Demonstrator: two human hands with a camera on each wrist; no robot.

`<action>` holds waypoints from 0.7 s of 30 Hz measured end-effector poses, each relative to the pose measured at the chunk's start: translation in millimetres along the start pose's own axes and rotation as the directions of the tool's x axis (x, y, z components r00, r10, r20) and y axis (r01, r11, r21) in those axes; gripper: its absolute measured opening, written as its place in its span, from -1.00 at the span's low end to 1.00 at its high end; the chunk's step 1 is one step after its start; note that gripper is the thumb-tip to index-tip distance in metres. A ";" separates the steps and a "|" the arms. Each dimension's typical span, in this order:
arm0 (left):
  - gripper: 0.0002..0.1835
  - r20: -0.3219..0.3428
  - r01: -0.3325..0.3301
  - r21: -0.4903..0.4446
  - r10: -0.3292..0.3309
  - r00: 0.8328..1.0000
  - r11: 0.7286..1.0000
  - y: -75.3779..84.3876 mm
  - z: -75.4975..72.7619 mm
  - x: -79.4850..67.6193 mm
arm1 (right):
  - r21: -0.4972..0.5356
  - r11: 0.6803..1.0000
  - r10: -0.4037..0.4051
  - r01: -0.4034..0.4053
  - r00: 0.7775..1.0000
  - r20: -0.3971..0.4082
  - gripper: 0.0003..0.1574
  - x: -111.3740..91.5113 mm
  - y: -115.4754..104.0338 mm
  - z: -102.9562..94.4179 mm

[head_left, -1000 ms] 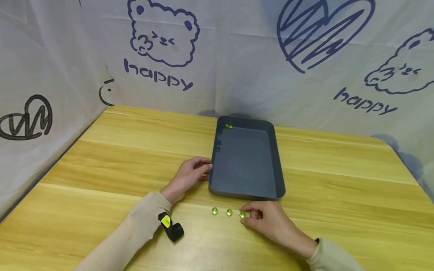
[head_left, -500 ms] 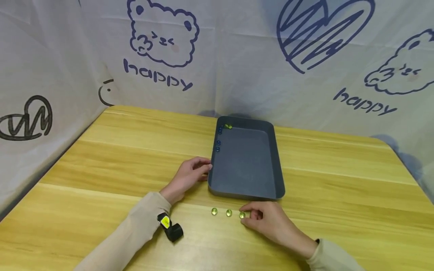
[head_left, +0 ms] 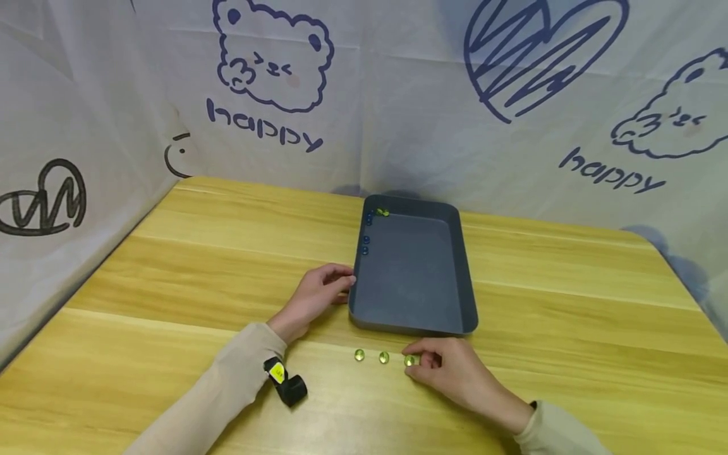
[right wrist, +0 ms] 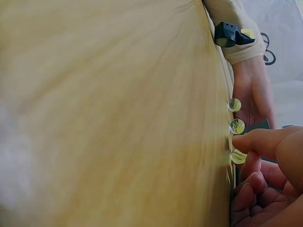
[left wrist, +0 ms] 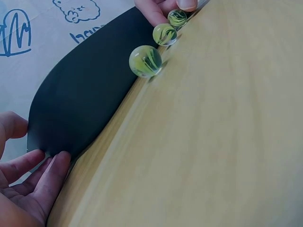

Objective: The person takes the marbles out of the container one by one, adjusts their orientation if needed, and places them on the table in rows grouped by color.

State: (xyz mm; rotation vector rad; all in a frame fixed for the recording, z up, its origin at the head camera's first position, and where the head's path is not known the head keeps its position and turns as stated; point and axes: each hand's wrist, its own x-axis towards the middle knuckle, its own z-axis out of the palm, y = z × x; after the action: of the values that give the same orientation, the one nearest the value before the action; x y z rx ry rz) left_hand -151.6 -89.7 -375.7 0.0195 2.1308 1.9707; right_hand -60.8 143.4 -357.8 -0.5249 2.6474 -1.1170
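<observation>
1. The end marble (head_left: pixel 409 361), clear with yellow-green swirls, was the rightmost of three in a row, low at the counter (head_left: pixel 569 316) and just in front of the grey tray (head_left: pixel 412 272).
2. The right hand (head_left: pixel 452 366) had its grip narrow on that marble, thumb and a finger on opposite sides. A smooth ball probably called for a pinch across its widest part, light but even; squeezing off-centre could have shot it away.
3. The middle marble (head_left: pixel 384 357) lay near the fingertips without touching them, and the left marble (head_left: pixel 359 355) beyond that. Keeping the knuckles off both seemed wise, since either could have rolled.
4. The left hand (head_left: pixel 313 294) had a loose grip, fingers touching the tray's near left corner without clasping it. How hard they pressed I could not tell; a still, gentle touch seemed best.
5. Blue marbles (head_left: pixel 366 240) lay inside along the tray's left wall, so a knock there would likely have set them rolling.
</observation>
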 end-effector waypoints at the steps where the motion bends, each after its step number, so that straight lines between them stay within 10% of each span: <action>1: -0.68 0.001 -0.001 0.000 0.001 1.000 1.000 -0.1 0.2 0.1 | -0.003 1.000 -0.001 0.001 1.000 -0.003 -0.82 -0.2 0.2 0.0; 21: -0.69 -0.001 0.002 -0.001 -0.002 1.000 1.000 -1.1 -0.4 0.0 | 0.006 1.000 0.003 -0.003 1.000 -0.013 -0.81 -1.1 2.2 -0.2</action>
State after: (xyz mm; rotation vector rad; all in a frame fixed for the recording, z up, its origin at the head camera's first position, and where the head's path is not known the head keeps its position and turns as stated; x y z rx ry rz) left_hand -151.4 -90.2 -376.8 0.0158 2.1294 1.9715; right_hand -60.5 145.4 -359.2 -0.5140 2.6545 -1.1302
